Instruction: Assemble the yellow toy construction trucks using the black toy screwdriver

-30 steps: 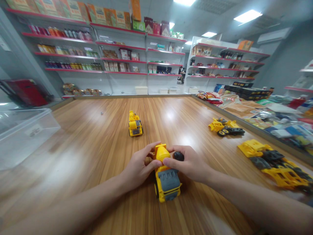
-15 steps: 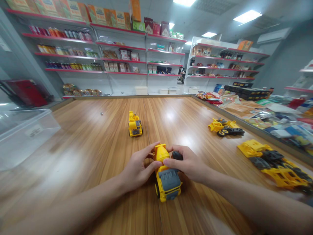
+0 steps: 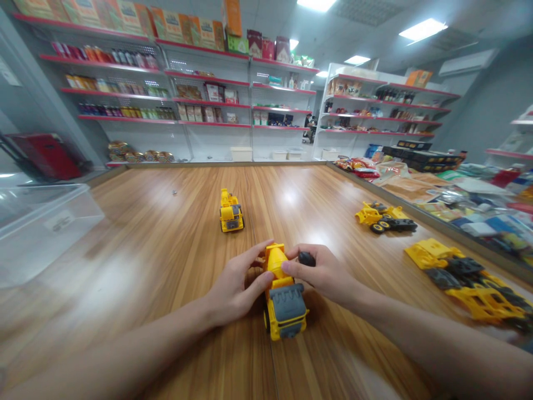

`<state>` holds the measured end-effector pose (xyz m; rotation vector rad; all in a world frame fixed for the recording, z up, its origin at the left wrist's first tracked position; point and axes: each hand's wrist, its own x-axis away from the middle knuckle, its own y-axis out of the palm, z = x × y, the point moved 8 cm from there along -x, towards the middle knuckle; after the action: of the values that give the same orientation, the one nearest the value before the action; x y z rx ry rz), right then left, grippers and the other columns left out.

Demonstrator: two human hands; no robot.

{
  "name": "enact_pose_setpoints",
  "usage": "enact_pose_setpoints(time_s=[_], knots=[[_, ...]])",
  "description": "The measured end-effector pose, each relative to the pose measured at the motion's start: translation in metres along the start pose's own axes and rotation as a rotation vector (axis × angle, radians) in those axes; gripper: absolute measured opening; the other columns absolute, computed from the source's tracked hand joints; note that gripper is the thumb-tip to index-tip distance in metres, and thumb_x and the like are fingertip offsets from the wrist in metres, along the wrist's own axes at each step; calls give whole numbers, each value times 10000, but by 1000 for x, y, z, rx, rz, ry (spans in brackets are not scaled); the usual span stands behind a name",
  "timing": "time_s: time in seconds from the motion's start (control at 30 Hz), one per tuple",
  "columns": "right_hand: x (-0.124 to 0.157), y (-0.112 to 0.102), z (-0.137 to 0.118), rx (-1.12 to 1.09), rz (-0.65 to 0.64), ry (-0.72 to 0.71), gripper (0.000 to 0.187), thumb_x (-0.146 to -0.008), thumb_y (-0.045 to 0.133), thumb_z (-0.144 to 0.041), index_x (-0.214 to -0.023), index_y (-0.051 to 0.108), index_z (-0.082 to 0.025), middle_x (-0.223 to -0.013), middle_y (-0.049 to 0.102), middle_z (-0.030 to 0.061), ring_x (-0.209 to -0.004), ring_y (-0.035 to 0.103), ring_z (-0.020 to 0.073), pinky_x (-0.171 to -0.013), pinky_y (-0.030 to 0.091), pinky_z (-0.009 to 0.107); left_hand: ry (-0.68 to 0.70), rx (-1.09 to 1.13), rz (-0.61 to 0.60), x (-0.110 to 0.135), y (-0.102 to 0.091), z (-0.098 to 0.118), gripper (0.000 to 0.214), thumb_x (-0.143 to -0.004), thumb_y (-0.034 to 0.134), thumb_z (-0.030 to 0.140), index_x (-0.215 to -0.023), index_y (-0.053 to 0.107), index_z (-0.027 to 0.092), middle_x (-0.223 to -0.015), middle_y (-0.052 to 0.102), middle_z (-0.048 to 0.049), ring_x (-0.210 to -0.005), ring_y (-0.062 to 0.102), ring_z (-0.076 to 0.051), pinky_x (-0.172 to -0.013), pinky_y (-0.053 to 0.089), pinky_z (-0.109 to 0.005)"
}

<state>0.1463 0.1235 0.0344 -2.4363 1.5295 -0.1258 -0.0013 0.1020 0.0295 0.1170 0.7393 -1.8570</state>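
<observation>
A yellow toy cement mixer truck with a grey cab front stands near the middle of the wooden table, cab towards me. My left hand grips its left side, thumb and fingers about the yellow drum. My right hand is closed at the drum's right side, thumb against it. Out of that hand pokes the rounded end of a black handle, which looks like a screwdriver's; its shaft and tip are hidden. Beyond my hands stands another yellow toy construction truck.
To the right lie yellow and black toy vehicle parts and a bigger group of them. A clear plastic bin is at the left edge. A tiny metallic bit lies far left. Packaged goods fill the area past the right border.
The black handle has turned and shifted slightly right in my right hand. The mixer truck's cab has swung a little to the left. My left hand keeps its grip.
</observation>
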Motion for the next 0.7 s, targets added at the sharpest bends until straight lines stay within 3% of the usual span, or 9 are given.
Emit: enact_pose_setpoints(time_s=[0.17, 0.43, 0.7], knots=[[-1, -3, 0, 33, 22, 0, 341, -800, 676, -471, -916, 624, -155, -671, 560, -21, -579, 480, 96, -535, 378, 223, -28, 42, -13, 0, 1, -2, 554, -921, 521, 291, -1444, 365, 199, -1347, 547, -147, -1110, 606, -242, -972, 511, -420], [-2, 2, 10, -42, -55, 42, 292, -862, 616, -446, -930, 607, -161, -537, 431, -76, -446, 353, 60, -453, 292, 210, -62, 155, -33, 0, 3, -2, 569, -921, 529, 310, -1446, 344, 191, -1323, 558, -154, -1123, 607, -250, -936, 538, -406], [-4, 5, 14, -55, -82, 82, 401, -838, 624, -538, -829, 596, -138, -606, 487, -42, -503, 400, 60, -453, 289, 197, -56, 162, -52, -1, 5, -4, 567, -924, 532, 301, -1449, 339, 206, -1372, 523, -148, -1146, 597, -246, -948, 534, -392]])
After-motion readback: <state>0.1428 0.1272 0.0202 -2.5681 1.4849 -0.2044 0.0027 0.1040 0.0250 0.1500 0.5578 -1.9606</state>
